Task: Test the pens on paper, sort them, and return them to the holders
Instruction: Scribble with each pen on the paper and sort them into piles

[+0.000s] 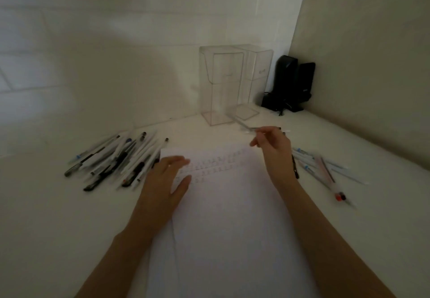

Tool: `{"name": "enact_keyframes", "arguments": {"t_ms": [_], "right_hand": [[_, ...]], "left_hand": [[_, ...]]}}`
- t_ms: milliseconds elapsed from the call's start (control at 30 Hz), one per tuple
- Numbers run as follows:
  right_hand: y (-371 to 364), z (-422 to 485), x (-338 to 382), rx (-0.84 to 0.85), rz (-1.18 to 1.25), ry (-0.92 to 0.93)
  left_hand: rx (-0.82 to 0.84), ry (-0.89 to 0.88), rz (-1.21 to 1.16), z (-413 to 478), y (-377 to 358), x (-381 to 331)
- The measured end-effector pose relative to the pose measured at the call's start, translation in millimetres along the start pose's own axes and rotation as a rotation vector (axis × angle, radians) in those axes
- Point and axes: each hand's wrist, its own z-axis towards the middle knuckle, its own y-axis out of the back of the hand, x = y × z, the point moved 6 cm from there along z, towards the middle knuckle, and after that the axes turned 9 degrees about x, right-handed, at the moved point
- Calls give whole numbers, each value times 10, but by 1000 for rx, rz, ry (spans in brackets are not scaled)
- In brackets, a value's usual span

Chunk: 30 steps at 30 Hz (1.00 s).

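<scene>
At the far end of the paper point(228, 216), the right hand point(275, 145) is lifted off the sheet, its fingers point(259, 135) pinched round a clear pen point(244, 126) whose blurred barrel slants up toward the holders. The left hand point(166, 173) lies flat on the sheet's upper left corner, fingers spread and gripping nothing, the thumb resting on the rows of small test marks point(209, 166). Just beyond the paper's left edge lies a loose heap of pens point(116, 158), some of them touching the left hand's outer side. Beside the right wrist, past the paper's right edge, a smaller group of pens point(323, 167) fans out, a red-tipped one point(340, 196) nearest the viewer. Two clear holders point(223, 86) stand side by side at the back, close to the wall, with a black device point(289, 83) tucked in the corner to their right. Between the sheet's top edge and the holders the white bench point(58, 216) is bare, as is its near left part.
</scene>
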Motion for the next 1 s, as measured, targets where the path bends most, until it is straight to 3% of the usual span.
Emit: {"name": "enact_keyframes", "arguments": {"t_ms": [100,200,300,433,600,800,1000], "right_hand": [[-311,-65,133,333,159,17],[-535,-159,182,523,216,9],[-617,-207,196,501,272,1],[-752,-279,152,496,528,-122],[-979,-401,120,584,414,-148],[-1067,-491,123,740,366,-131],[-1064,-485,150,719,407,-143]], "left_hand": [[-126,114,0,-18,105,60],[-93,159,20,-24,90,68],[-56,88,-16,-27,71,-7],[-4,-19,41,-12,10,-91],[102,22,-28,-11,-98,-67],[111,40,95,-21,-64,-79],[134,120,6,-9,-76,-99]]}}
